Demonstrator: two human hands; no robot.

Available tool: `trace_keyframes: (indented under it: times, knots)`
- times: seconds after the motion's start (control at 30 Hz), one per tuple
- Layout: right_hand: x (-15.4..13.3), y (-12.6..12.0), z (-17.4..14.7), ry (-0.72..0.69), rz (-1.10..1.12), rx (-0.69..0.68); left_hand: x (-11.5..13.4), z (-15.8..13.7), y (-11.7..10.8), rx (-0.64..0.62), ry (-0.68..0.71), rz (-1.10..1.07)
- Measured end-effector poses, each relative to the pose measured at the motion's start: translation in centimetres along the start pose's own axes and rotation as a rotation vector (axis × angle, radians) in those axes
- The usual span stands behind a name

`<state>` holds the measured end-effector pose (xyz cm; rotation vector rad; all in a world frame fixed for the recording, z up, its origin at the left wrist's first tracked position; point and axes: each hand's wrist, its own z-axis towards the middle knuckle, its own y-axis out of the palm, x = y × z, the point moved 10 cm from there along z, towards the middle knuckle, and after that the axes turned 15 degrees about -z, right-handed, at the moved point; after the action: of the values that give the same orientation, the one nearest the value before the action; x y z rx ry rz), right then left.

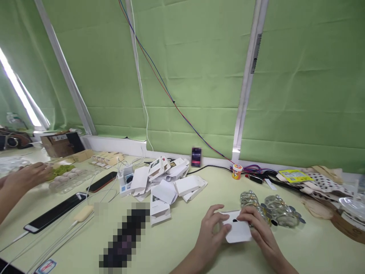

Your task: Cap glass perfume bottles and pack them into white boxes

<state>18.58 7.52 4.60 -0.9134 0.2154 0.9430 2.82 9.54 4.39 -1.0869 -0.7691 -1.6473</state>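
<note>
Both my hands are closed on a small white paper box (239, 231) with a dark oval hole near its upper edge. My left hand (212, 229) grips its left side, the thumb lying on the box face. At the right edge, my right hand (259, 228) presses its fingers on the top and side. Just beyond it lie two rows of shiny round pieces (282, 211) with flat metal discs, whose kind I cannot make out. To the left is a loose heap of white paper boxes (164, 190), some with printed pictures.
Another person's hand (31, 175) is at the far left near a clear plastic tray (67, 182). Phones (57, 211) and white cables lie on the left. An orange tub (237, 172) stands by the wall. A lidded cup (352, 211) and dotted cloth (325, 185) are at right.
</note>
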Motion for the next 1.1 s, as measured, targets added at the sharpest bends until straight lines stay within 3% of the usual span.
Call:
trace_keyframes:
  times: [0.1,0.2,0.47,0.6,0.73,1.1]
  knots:
    - [-1.1,0.4,-0.6,-0.201,-0.157,-0.092,0.3,0.1,-0.1,0.001,0.007,-0.045]
    - [-1.1,0.3,-0.7,-0.25,-0.283,-0.075,0.7,-0.1,-0.2,0.014,0.035,-0.052]
    - [0.2,-1.3,0.4,0.037,-0.209,0.203,1.1,-0.6,0.4,-0.04,0.127,-0.038]
    - [-1.1,-0.5,1.0,-0.028,-0.253,0.113,-0.3,-0.3,0.5,-0.006,0.063,-0.041]
    - [-1.4,-1.2,1.3,-0.008,-0.249,0.132,-1.5,-0.4,0.3,0.044,-0.014,-0.125]
    - [-1.1,-0.7,2.3,0.075,-0.232,0.029,-1.1,-0.4,0.5,0.009,0.037,-0.037]
